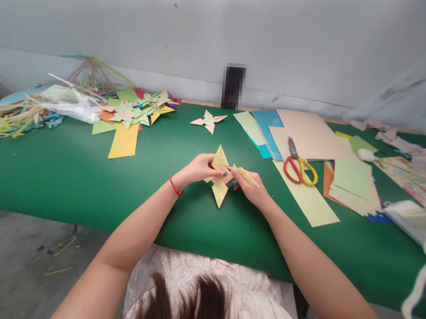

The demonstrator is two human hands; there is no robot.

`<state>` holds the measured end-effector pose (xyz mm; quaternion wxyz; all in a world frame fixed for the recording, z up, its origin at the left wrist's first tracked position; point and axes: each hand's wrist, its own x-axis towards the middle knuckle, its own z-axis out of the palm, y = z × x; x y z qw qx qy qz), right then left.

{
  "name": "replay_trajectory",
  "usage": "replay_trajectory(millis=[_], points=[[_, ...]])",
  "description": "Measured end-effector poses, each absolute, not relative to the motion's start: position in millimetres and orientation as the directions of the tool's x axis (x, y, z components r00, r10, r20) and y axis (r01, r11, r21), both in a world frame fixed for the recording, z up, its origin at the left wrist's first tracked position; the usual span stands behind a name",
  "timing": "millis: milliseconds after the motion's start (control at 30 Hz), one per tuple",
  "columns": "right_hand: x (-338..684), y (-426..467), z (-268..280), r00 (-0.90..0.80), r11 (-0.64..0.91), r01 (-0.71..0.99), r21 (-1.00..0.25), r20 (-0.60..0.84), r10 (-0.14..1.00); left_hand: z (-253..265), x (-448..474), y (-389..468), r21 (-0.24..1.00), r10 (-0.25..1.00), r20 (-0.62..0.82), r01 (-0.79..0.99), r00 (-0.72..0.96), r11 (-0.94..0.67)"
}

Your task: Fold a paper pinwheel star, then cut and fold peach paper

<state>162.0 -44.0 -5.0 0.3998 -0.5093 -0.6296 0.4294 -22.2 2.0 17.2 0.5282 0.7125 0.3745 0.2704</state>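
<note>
Between my two hands, just above the green table, is a yellow folded paper star (219, 197) with a pale pink part at its middle. One yellow point rises toward the wall, another points back at me, and a third juts out to the right. My left hand (202, 168) pinches the star from its left side, thumb across the middle. With its fingers closed on the right-hand point, my right hand (249, 185) grips the star too. Some fingertips are hidden behind the paper. A finished pink and yellow paper star (208, 121) lies beyond my hands.
A heap of paper stars (139, 109) lies at the back left, beside bundled coloured strips (30, 115). Scissors (300, 168) with red and yellow handles rest on paper sheets (306, 132) to the right. A clear plastic tray (409, 217) stands at the right edge.
</note>
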Motion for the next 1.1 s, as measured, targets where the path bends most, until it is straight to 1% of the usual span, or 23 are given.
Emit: replay_trajectory(millis=[233, 700, 867, 1033, 1100], points=[[163.7, -40.4, -14.6, -0.252, 0.150, 0.308, -0.940, 0.072, 0.965, 15.4, -20.7, 1.2, 0.953, 0.814, -0.008, 0.252, 0.581, -0.170], [162.3, -42.5, -11.0, -0.281, 0.120, 0.273, -0.954, 0.040, 0.959, 15.6, -20.8, -0.2, 0.959, 0.803, -0.017, 0.235, 0.596, -0.155], [162.1, -40.4, -11.2, -0.219, 0.120, 0.214, -0.969, 0.072, 0.973, 15.2, -19.0, 0.5, 0.975, 0.823, 0.034, 0.162, 0.567, -0.152], [166.3, -35.5, -14.1, -0.129, 0.010, 0.058, -0.998, 0.003, 0.992, 15.2, -18.0, 3.2, 0.974, 0.886, 0.078, 0.157, 0.456, -0.166], [167.3, -34.8, -14.5, -0.098, -0.025, 0.030, -0.999, -0.028, 0.995, 14.2, -17.0, 3.6, 0.973, 0.895, 0.086, 0.154, 0.437, -0.169]])
